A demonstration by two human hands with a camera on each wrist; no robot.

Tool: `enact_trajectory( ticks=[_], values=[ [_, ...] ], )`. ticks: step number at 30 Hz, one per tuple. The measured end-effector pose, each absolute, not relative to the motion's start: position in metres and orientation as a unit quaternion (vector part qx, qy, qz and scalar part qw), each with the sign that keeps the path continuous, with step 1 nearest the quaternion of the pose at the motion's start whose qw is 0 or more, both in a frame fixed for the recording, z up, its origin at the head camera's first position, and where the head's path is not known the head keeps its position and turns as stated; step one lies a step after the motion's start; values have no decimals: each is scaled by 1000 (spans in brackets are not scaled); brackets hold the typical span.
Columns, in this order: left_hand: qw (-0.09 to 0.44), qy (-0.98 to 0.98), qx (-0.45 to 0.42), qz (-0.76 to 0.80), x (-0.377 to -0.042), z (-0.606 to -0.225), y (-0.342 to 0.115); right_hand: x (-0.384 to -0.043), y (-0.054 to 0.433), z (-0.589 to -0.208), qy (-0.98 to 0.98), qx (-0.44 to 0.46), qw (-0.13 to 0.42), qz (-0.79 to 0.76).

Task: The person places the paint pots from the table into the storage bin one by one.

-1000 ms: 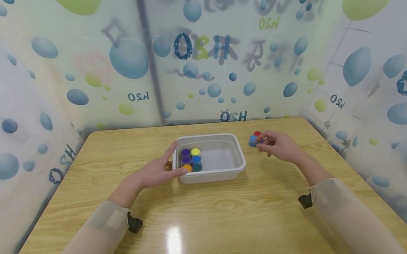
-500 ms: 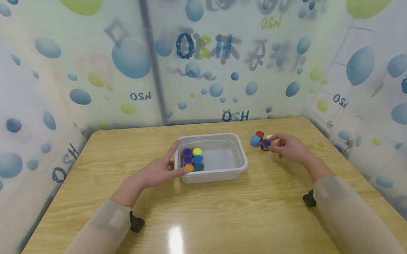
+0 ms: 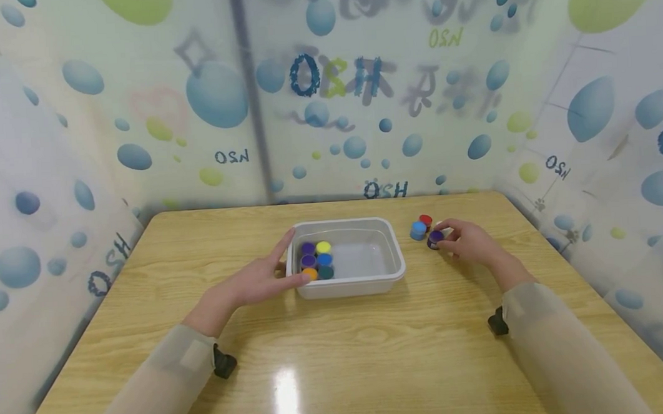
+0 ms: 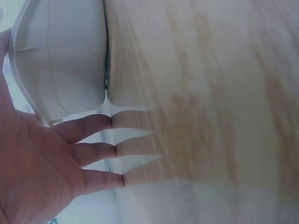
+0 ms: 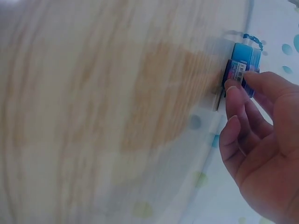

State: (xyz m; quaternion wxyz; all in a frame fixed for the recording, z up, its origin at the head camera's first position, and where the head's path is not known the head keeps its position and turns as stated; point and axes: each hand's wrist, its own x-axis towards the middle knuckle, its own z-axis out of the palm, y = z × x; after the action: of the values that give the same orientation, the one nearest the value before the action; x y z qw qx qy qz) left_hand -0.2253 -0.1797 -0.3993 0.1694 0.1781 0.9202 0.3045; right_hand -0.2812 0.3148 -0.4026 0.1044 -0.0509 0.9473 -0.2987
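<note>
My left hand (image 3: 256,280) rests against the left end of a white plastic tub (image 3: 364,288), its thumb over the near rim and index finger along the side rim. In the left wrist view the other fingers (image 4: 96,151) reach straight to the tabletop beside the tub's wall. Inside, small lidded jars stand in two columns at the left, among them a yellow one (image 3: 323,248) and an orange one (image 3: 310,274). My right hand (image 3: 468,242) pinches a dark purple jar (image 3: 436,239) between thumb and forefinger; its barcode label shows in the right wrist view.
Right of the tub, a light blue jar (image 3: 418,230) and a red jar (image 3: 425,221) stand close to the purple one. A whitish jar shows partly behind the right fingers. The wooden table (image 3: 339,363) meets patterned curtains (image 3: 327,126) at the back and sides.
My right hand has moved from over the jar cluster to the purple jar's right side, and its thumb and forefinger have closed on it. The left hand has kept its place on the tub.
</note>
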Motion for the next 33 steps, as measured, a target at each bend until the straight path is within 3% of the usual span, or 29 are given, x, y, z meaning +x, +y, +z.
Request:
enact_trajectory(
  ticks=[11, 33],
  values=[
    [168, 920, 179, 305, -226, -398, -180, -278, 317, -404, 947, -57, 111, -297],
    [170, 922, 175, 301, -225, -399, -179, -238, 277, -358, 927, -138, 18, -349]
  ],
)
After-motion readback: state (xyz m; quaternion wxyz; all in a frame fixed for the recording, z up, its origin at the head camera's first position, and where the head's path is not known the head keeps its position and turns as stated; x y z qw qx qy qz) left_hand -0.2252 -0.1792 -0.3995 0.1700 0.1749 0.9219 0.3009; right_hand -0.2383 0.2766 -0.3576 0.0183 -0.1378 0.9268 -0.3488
